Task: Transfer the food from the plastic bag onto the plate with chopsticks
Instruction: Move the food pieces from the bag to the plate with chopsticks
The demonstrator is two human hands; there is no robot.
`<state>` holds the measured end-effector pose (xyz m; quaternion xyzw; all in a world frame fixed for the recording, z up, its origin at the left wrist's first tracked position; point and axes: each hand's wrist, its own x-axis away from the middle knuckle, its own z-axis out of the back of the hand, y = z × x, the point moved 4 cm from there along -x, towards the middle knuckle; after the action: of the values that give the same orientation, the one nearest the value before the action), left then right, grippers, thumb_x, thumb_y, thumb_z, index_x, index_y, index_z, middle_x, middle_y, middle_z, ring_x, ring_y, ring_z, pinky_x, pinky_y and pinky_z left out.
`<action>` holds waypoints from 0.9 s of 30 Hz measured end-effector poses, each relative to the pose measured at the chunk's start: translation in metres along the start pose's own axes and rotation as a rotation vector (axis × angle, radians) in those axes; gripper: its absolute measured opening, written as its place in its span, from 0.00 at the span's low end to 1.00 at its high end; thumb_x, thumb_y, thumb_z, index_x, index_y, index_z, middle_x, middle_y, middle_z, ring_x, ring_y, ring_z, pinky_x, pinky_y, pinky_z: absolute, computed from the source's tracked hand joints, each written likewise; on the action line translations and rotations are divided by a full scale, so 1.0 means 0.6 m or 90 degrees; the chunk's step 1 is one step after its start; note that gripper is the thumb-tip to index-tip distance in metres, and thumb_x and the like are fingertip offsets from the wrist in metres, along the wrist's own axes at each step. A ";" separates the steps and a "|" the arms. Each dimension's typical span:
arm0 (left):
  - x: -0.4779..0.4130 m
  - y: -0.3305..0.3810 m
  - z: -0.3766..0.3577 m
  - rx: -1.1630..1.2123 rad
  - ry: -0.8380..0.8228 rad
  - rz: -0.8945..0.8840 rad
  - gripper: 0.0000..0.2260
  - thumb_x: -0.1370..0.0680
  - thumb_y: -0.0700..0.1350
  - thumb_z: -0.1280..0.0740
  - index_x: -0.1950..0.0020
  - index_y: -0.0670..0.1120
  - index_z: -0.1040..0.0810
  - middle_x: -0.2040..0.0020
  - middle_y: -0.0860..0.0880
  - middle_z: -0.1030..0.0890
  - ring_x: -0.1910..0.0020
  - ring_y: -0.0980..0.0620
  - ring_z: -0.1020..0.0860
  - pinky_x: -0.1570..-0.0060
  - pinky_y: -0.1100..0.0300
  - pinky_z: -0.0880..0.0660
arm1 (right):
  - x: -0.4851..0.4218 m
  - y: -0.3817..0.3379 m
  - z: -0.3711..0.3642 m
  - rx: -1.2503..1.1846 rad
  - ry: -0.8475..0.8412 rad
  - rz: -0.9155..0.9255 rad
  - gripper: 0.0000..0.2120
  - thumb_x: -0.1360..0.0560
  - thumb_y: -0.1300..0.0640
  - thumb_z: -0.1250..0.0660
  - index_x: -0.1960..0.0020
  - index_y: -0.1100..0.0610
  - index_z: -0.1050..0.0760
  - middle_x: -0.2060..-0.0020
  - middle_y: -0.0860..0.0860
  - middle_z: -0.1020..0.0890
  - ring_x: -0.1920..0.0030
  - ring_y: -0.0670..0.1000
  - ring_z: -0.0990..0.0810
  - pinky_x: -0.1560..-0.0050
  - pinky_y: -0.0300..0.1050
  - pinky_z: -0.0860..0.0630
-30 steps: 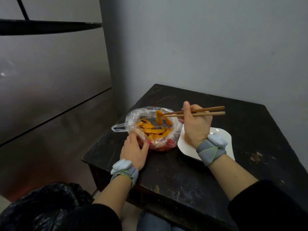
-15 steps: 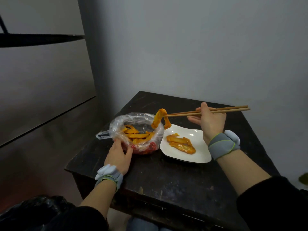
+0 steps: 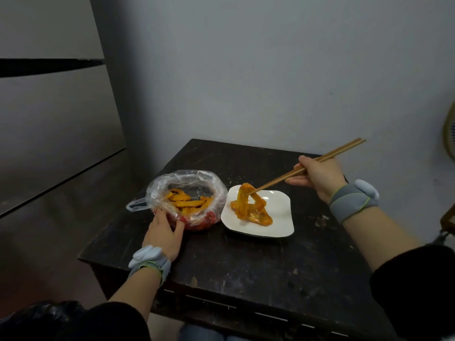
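clear crinkled glossy plastic bag (image 3: 157, 190) | smooth glossy white plate (image 3: 278, 217) | matt wooden chopsticks (image 3: 320, 159) | scuffed matt black wooden table (image 3: 246, 262)

A home corner, most likely a kitchen or eating nook. Plain grey wall (image 3: 270, 70) behind a small, dark, scuffed wooden desk (image 3: 246, 262) pushed into the angle. Tall brushed-steel fridge (image 3: 56, 134) with a door seam at the left. Takeaway food in a clear plastic bag (image 3: 187, 193) beside a white plate (image 3: 278, 217), eaten with wooden chopsticks (image 3: 320, 159). Black rubbish bag (image 3: 44, 316) low at the left; edge of a fan (image 3: 449, 134) at far right.
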<state>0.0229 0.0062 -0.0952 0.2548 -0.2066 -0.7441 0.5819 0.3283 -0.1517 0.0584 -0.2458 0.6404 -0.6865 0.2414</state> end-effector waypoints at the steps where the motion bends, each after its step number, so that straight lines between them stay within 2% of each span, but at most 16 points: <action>1: -0.001 0.002 -0.001 0.005 0.004 0.005 0.22 0.22 0.54 0.40 0.33 0.44 0.35 0.37 0.42 0.27 0.41 0.42 0.27 0.44 0.48 0.27 | 0.001 -0.004 -0.004 0.029 -0.022 -0.004 0.12 0.20 0.59 0.37 0.58 0.66 0.25 0.64 0.61 0.19 0.66 0.58 0.16 0.68 0.44 0.17; 8: 0.001 0.012 -0.006 0.031 0.034 0.040 0.22 0.23 0.53 0.38 0.34 0.41 0.33 0.36 0.41 0.27 0.40 0.40 0.27 0.43 0.49 0.29 | -0.001 -0.019 -0.062 0.149 -0.095 -0.015 0.11 0.20 0.60 0.37 0.53 0.69 0.25 0.64 0.62 0.19 0.66 0.58 0.16 0.71 0.43 0.18; 13: 0.002 0.009 -0.006 0.029 0.034 0.037 0.24 0.22 0.53 0.38 0.31 0.42 0.35 0.34 0.41 0.28 0.38 0.41 0.28 0.40 0.49 0.30 | -0.012 0.005 -0.101 0.243 -0.109 -0.031 0.11 0.21 0.57 0.36 0.51 0.66 0.23 0.63 0.61 0.16 0.65 0.57 0.14 0.62 0.46 0.16; 21: 0.006 0.011 -0.007 0.037 0.038 0.039 0.24 0.23 0.54 0.39 0.31 0.42 0.35 0.34 0.42 0.28 0.37 0.42 0.28 0.39 0.49 0.30 | -0.021 0.003 -0.096 0.265 -0.092 -0.022 0.09 0.21 0.57 0.35 0.50 0.64 0.22 0.62 0.60 0.15 0.64 0.55 0.14 0.59 0.46 0.16; 27: 0.009 0.014 -0.003 0.043 0.063 0.033 0.25 0.23 0.53 0.38 0.31 0.42 0.35 0.28 0.42 0.36 0.33 0.42 0.33 0.37 0.48 0.31 | -0.017 0.002 -0.088 0.263 -0.095 0.008 0.10 0.22 0.57 0.35 0.50 0.65 0.22 0.62 0.61 0.16 0.65 0.55 0.14 0.64 0.44 0.16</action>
<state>0.0295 -0.0010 -0.0923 0.3052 -0.2090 -0.7079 0.6017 0.3019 -0.1054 0.0539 -0.2374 0.4680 -0.7813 0.3380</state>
